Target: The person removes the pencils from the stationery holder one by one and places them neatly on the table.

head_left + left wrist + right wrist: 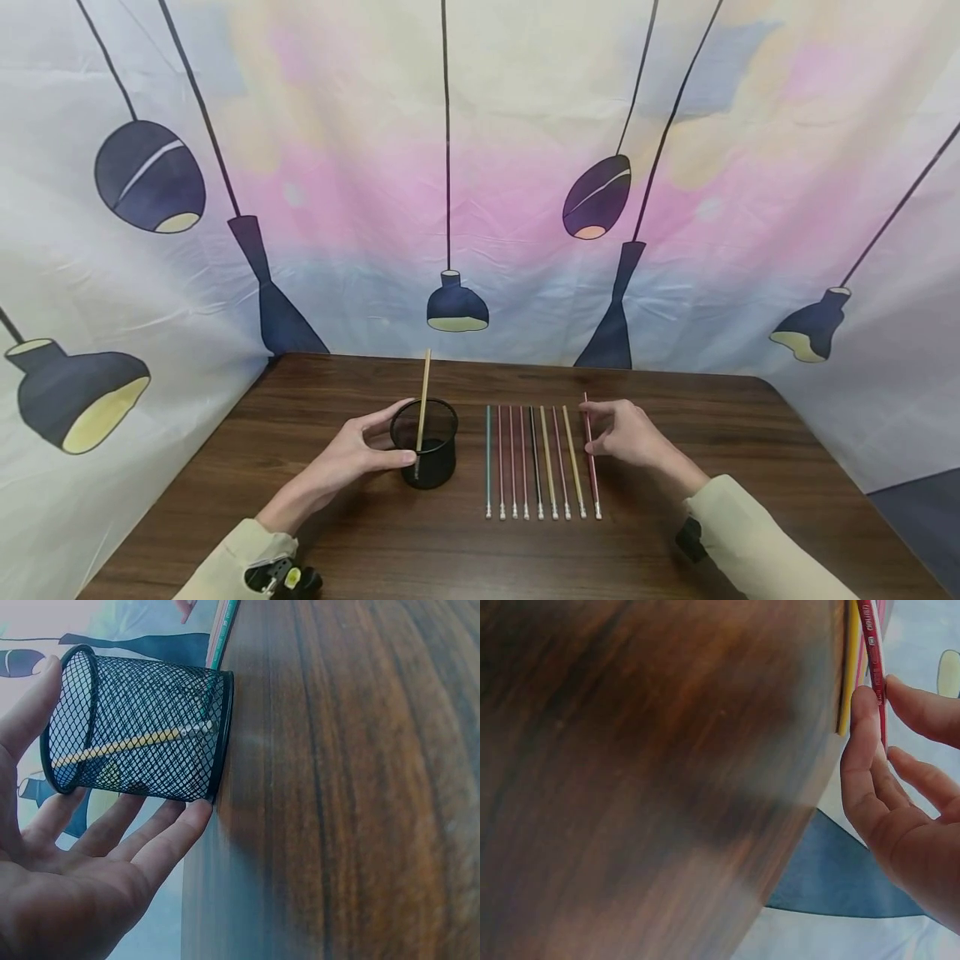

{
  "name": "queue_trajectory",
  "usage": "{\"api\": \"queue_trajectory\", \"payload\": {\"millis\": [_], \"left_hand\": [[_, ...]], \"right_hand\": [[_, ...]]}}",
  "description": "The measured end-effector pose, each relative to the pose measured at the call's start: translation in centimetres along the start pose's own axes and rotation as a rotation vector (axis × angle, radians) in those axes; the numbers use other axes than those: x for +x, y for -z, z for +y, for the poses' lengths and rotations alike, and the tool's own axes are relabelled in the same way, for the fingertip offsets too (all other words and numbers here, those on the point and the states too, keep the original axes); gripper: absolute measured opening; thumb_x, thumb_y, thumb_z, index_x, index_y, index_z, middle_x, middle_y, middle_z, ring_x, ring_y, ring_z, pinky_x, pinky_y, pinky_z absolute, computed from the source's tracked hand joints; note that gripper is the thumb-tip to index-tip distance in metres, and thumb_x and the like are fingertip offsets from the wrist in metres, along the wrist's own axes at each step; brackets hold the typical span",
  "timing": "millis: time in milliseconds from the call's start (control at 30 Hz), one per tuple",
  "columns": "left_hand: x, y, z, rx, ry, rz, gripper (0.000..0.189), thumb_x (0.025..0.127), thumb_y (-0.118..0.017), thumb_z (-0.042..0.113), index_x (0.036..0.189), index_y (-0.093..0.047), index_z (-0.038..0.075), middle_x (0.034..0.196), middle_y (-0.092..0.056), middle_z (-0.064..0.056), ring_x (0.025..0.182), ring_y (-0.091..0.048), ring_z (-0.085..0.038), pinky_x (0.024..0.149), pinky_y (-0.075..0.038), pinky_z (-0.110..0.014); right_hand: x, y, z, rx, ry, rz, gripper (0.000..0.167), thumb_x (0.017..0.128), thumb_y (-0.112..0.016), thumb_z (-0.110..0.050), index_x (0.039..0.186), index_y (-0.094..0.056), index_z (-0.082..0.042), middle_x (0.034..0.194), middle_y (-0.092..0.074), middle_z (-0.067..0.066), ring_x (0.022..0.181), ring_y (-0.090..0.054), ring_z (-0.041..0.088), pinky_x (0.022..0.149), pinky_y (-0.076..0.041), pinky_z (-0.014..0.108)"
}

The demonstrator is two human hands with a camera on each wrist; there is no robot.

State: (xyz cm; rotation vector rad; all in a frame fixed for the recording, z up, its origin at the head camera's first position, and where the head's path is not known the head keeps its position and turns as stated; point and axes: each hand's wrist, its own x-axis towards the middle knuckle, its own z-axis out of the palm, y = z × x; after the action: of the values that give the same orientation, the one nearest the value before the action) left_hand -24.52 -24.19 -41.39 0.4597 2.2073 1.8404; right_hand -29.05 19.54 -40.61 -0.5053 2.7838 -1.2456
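Observation:
A black mesh pencil cup (429,471) stands upright on the table, left of centre. My left hand (366,447) holds it from the left, thumb near the rim and fingers along the side, as the left wrist view shows. Inside leans a natural-yellow pencil (424,387), its eraser end down. My right hand (628,429) pinches a red pencil (871,641) between thumb and fingers near its upper part. That pencil is at the right end of a row with a teal pencil (488,458), a black pencil (536,462) and several red, pink and yellow ones.
The brown wood-grain table (360,550) carries everything. A fabric backdrop (360,167) printed with hanging lamps rises behind and beside it. The row's pencils lie parallel, with their eraser ends toward me. A dark wrist device (281,577) sits at my left sleeve.

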Motion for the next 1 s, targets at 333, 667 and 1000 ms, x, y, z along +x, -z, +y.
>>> {"api": "queue_trajectory", "payload": {"millis": [333, 667, 1000], "left_hand": [[0.1, 0.0, -0.1, -0.007, -0.003, 0.000, 0.082, 0.095, -0.081, 0.014, 0.165, -0.038, 0.016, 0.156, -0.049, -0.023, 0.140, -0.052, -0.041, 0.103, -0.050, -0.039], [0.0, 0.0, 0.0, 0.004, 0.008, 0.006, 0.083, 0.095, -0.081, 0.016, 0.166, -0.038, 0.017, 0.156, -0.049, -0.021, 0.141, -0.051, -0.041, 0.105, -0.050, -0.043], [0.0, 0.0, -0.1, 0.004, 0.002, 0.007, 0.084, 0.094, -0.082, 0.016, 0.165, -0.038, 0.016, 0.156, -0.051, -0.021, 0.140, -0.052, -0.040, 0.104, -0.049, -0.041]], "right_hand": [[0.4, -0.3, 0.8, 0.053, -0.064, -0.028, 0.060, 0.080, -0.084, 0.009, 0.137, -0.065, 0.008, 0.110, -0.070, 0.014, 0.071, -0.065, 0.019, 0.063, -0.055, 0.037], [1.0, -0.7, 0.8, 0.040, -0.127, -0.040, 0.058, 0.081, -0.084, 0.007, 0.136, -0.068, 0.006, 0.105, -0.069, 0.011, 0.069, -0.062, 0.018, 0.061, -0.054, 0.034], [1.3, -0.7, 0.7, -0.015, -0.120, -0.051, 0.058, 0.079, -0.087, 0.004, 0.134, -0.069, 0.005, 0.104, -0.071, 0.007, 0.062, -0.060, 0.017, 0.058, -0.051, 0.034]]}}
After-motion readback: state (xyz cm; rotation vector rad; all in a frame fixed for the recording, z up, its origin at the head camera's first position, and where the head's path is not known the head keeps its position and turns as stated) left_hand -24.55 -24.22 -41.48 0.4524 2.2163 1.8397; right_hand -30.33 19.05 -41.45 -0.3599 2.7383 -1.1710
